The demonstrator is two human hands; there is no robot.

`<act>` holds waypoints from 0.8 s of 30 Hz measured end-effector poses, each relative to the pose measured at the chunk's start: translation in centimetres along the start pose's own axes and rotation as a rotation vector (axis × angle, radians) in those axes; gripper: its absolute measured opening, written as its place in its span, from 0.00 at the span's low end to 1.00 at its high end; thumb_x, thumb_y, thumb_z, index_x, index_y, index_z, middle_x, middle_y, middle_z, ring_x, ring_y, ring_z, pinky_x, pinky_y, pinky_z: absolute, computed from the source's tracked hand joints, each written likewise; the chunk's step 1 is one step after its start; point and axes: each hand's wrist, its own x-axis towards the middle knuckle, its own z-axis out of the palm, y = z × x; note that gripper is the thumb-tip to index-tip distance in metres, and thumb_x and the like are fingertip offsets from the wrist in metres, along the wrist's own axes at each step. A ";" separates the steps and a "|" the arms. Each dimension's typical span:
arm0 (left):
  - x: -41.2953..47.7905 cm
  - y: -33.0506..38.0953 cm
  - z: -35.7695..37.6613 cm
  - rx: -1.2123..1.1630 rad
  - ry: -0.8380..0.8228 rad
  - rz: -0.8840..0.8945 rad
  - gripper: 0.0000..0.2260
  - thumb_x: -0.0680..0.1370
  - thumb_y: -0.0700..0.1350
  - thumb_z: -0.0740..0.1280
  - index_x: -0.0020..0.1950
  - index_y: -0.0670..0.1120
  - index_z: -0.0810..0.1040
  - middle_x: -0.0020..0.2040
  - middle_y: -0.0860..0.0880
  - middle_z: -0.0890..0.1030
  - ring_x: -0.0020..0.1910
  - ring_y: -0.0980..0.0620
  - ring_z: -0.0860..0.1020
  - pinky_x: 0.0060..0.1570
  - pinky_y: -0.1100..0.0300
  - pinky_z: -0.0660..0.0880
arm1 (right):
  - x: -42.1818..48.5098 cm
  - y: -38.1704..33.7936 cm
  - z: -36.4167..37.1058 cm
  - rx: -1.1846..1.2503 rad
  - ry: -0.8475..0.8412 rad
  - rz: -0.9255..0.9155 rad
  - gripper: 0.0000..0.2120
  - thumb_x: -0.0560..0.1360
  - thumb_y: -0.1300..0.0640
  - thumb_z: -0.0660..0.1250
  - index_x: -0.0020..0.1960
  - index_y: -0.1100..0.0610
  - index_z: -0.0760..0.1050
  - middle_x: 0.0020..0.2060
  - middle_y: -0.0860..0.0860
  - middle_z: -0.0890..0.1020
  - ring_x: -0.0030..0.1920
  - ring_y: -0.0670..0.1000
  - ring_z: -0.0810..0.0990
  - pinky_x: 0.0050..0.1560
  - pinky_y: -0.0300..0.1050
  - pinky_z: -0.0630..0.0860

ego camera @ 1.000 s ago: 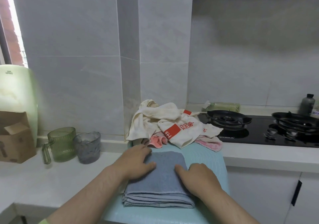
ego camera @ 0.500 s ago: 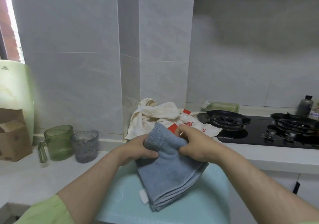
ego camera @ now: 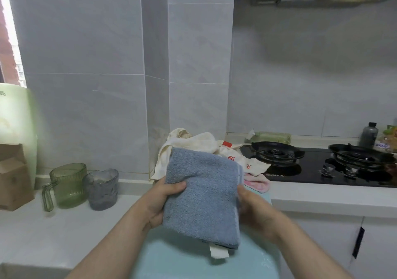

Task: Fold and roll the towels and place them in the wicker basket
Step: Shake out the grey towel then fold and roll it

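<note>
While the left hand pinched the folded blue towel at its 9 o'clock edge and the right hand gripped the 3 o'clock edge, it hung above the mat; rolling tight from one short end looked best. The right hand's fingers hid behind the cloth, and no basket showed.

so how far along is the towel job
Done: the blue towel is folded into a stack. In hand: the left hand and right hand grip its sides above the teal mat, not yet rolled. Left: the cream towel and pink cloth lie crumpled behind; no wicker basket is in view.
</note>
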 end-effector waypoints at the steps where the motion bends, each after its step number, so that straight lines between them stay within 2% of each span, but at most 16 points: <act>1: 0.0 -0.6 -0.3 -0.055 0.001 -0.021 0.30 0.61 0.37 0.79 0.62 0.39 0.77 0.55 0.35 0.81 0.51 0.36 0.82 0.51 0.42 0.79 | 0.0 1.4 0.4 0.052 -0.039 0.048 0.39 0.52 0.45 0.84 0.59 0.60 0.80 0.56 0.59 0.83 0.58 0.61 0.81 0.60 0.56 0.76; 2: 0.0 -1.2 -0.5 -0.101 0.008 -0.046 0.34 0.57 0.38 0.82 0.62 0.39 0.78 0.56 0.35 0.81 0.52 0.35 0.82 0.51 0.40 0.79 | 0.1 2.2 0.8 0.070 -0.040 0.071 0.42 0.52 0.48 0.85 0.61 0.64 0.78 0.58 0.62 0.82 0.58 0.62 0.81 0.59 0.56 0.77; 4: -0.3 -2.0 -0.9 -0.143 0.045 -0.087 0.36 0.55 0.38 0.83 0.62 0.37 0.78 0.59 0.33 0.80 0.53 0.34 0.81 0.51 0.38 0.79 | 0.5 2.9 0.9 0.065 0.012 0.073 0.37 0.56 0.56 0.81 0.62 0.66 0.76 0.56 0.64 0.82 0.55 0.62 0.83 0.54 0.54 0.80; 6: -0.5 -2.5 -1.3 -0.103 0.076 -0.089 0.34 0.60 0.37 0.80 0.65 0.37 0.75 0.60 0.33 0.79 0.55 0.34 0.80 0.53 0.38 0.78 | 0.7 2.8 1.0 0.028 0.068 0.045 0.28 0.63 0.62 0.73 0.62 0.65 0.75 0.55 0.63 0.83 0.54 0.63 0.83 0.52 0.54 0.80; 8: -0.8 -2.8 -1.6 -0.041 0.110 -0.084 0.29 0.67 0.37 0.74 0.67 0.38 0.73 0.61 0.34 0.79 0.56 0.35 0.80 0.55 0.40 0.78 | 0.8 3.1 0.7 0.016 0.078 0.019 0.26 0.65 0.66 0.70 0.63 0.64 0.74 0.55 0.62 0.83 0.55 0.63 0.82 0.52 0.55 0.80; 11: -1.1 -3.0 -2.1 -0.025 0.097 -0.070 0.28 0.69 0.38 0.73 0.68 0.40 0.72 0.63 0.34 0.78 0.60 0.34 0.78 0.57 0.41 0.77 | 0.7 3.2 0.4 0.009 0.108 -0.014 0.19 0.72 0.72 0.65 0.62 0.63 0.75 0.54 0.62 0.83 0.52 0.62 0.83 0.49 0.53 0.80; 14: -1.4 -3.2 -2.1 -0.012 0.062 -0.071 0.31 0.65 0.36 0.76 0.67 0.41 0.72 0.62 0.35 0.79 0.58 0.35 0.79 0.51 0.45 0.80 | 0.4 3.4 0.1 0.049 0.144 -0.047 0.16 0.75 0.74 0.61 0.61 0.64 0.75 0.53 0.62 0.84 0.49 0.60 0.84 0.45 0.51 0.82; 18: -1.1 -3.5 -1.9 0.069 0.120 -0.019 0.30 0.64 0.34 0.74 0.66 0.39 0.73 0.58 0.37 0.82 0.52 0.41 0.83 0.44 0.54 0.81 | 0.4 3.6 0.2 0.066 0.143 -0.055 0.15 0.76 0.73 0.61 0.61 0.64 0.75 0.53 0.62 0.84 0.50 0.60 0.83 0.48 0.53 0.81; 22: -1.1 -3.5 -1.9 0.031 0.131 -0.029 0.26 0.65 0.31 0.70 0.64 0.40 0.74 0.57 0.36 0.82 0.49 0.40 0.83 0.42 0.53 0.81 | 0.5 3.5 0.3 0.105 0.110 -0.049 0.15 0.75 0.72 0.62 0.60 0.63 0.75 0.53 0.62 0.84 0.50 0.60 0.84 0.48 0.53 0.81; 24: -1.1 -3.4 -1.9 0.029 0.123 -0.035 0.27 0.65 0.31 0.70 0.64 0.40 0.74 0.57 0.36 0.82 0.49 0.40 0.83 0.42 0.52 0.81 | 0.5 3.5 0.3 0.112 0.076 -0.050 0.18 0.73 0.71 0.66 0.62 0.63 0.74 0.54 0.63 0.83 0.52 0.61 0.83 0.51 0.55 0.81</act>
